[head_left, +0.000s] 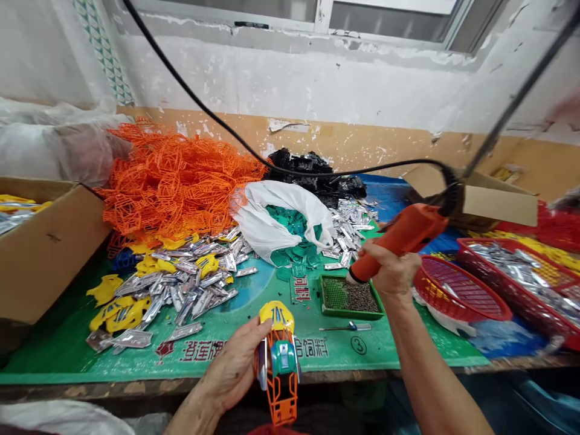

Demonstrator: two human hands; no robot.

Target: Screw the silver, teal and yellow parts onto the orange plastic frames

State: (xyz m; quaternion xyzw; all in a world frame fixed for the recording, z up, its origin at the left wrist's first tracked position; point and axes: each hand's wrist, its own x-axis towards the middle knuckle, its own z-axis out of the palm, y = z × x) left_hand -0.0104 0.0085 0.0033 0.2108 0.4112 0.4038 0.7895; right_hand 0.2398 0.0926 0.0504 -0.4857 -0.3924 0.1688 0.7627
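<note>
My left hand (238, 362) grips a toy car body (283, 362) at the table's front edge. The body has a yellow hood with blue marks, an orange frame, a teal middle piece and silver sides. In my right hand (394, 272) is an orange electric screwdriver (403, 235), tilted so its tip points down left. That tip is over a green tray (353, 311) of small dark screws; whether it touches them I cannot tell. A hand screwdriver (351, 327) with a clear handle lies just in front of the tray.
Orange frames (176, 181) are heaped at back left, behind silver and yellow parts (181, 284). A white bag (258, 217) spills teal pieces. Red baskets (462, 290) stand right, a cardboard box (49, 254) left. A black cable (203, 109) hangs across the workspace to the electric screwdriver.
</note>
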